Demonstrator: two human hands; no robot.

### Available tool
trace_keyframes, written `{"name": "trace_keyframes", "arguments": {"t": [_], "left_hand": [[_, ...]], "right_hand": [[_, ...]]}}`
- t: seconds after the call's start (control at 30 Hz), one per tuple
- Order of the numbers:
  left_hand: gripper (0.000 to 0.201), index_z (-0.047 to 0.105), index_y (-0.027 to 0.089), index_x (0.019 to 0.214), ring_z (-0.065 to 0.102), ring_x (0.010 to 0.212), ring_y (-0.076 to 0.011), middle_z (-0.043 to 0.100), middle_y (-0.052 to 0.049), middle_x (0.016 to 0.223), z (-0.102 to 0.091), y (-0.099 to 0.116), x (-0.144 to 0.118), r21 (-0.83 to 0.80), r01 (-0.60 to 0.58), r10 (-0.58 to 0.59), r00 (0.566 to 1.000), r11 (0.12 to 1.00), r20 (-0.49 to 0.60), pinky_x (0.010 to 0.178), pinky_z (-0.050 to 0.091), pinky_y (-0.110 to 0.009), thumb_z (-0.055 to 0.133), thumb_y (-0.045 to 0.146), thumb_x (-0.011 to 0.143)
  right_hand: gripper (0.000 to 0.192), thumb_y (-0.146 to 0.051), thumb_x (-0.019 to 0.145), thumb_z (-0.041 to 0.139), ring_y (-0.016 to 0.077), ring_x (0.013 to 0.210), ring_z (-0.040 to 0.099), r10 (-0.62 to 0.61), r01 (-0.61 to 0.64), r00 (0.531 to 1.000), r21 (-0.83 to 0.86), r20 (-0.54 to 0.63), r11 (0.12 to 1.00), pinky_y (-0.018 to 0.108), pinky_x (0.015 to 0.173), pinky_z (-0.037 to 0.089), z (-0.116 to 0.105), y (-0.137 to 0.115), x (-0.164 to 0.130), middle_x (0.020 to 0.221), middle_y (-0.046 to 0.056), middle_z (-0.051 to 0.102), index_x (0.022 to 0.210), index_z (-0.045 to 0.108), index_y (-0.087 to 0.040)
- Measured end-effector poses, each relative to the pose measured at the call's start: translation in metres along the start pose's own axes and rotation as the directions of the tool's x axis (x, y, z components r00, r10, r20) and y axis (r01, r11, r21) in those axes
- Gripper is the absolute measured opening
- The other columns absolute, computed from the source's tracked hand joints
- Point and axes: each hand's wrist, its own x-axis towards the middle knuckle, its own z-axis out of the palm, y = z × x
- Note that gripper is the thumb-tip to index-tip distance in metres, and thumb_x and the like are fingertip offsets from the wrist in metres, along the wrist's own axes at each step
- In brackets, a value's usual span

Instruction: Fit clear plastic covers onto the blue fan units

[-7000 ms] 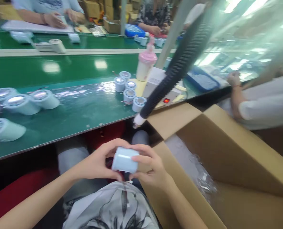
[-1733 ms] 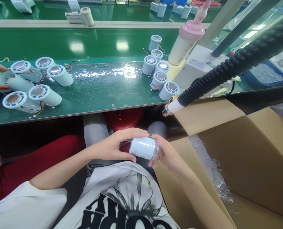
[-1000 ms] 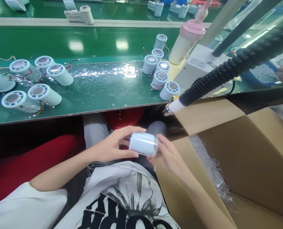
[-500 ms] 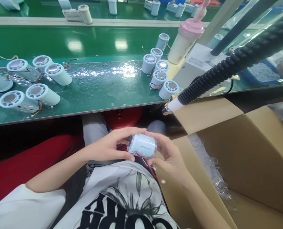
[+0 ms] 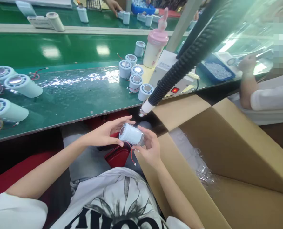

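Pale-blue cylinder point(image 5: 131, 134) now tilted, end cap leftward, gripped between both hands point(image 5: 125, 140), red wires point(image 5: 131, 156) dangling.

Pale blue, green, pink, brown.
Pale-blue cylinder point(image 5: 131, 135) with red wire point(image 5: 131, 154); glossy green bench point(image 5: 79, 95); pink-lidded cream bottle point(image 5: 155, 47); brown carton point(image 5: 239, 152).

Pale blue cylindrical housing point(image 5: 131, 135), lying on its side, tilted, held over the lap just below the near edge of the green bench. Shiny round end cap faces left and slightly up. Right end sits in a clear plastic sleeve. Thin red wires point(image 5: 131, 155) hang loose from its underside, trailing down toward the near side.
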Motion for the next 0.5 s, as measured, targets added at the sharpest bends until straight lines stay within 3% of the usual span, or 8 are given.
{"name": "trace_keyframes", "arguments": {"t": [0.13,0.27,0.5], "left_hand": [[0.09,0.03,0.026,0.145,0.048,0.129,-0.0268,0.041,-0.017,0.146,-0.021,-0.006,0.039,0.035,0.05,-0.051,0.998,0.998,0.036,0.107,0.039,-0.045,0.076,0.012,0.069],[0.086,0.028,0.021,0.146,0.049,0.127,-0.0272,0.046,-0.019,0.142,-0.035,-0.002,0.063,0.075,0.061,-0.068,0.992,0.995,0.102,0.107,0.038,-0.047,0.073,0.015,0.073],[0.076,0.039,0.017,0.141,0.055,0.12,-0.027,0.05,-0.018,0.138,-0.037,0.011,0.055,0.176,0.079,-0.094,0.992,0.981,0.081,0.105,0.04,-0.047,0.073,0.018,0.073]], "right_hand": [[0.063,-0.026,0.057,0.084,0.026,0.12,0.054,0.096,-0.068,0.987,0.208,-0.128,0.976,0.046,0.096,0.05,0.0,0.021,0.025,0.13,0.012,0.056,0.107,0.047,-0.026],[0.068,-0.036,0.052,0.085,0.0269,0.12,0.053,0.121,-0.068,0.976,0.273,-0.181,0.96,0.049,0.095,0.049,0.001,0.035,0.045,0.132,0.014,0.053,0.105,0.042,-0.027],[0.06,-0.032,0.05,0.087,0.0265,0.12,0.053,0.105,-0.07,0.99,0.311,-0.096,0.948,0.047,0.098,0.048,0.001,0.038,0.052,0.129,0.011,0.057,0.099,0.053,-0.026]]}}
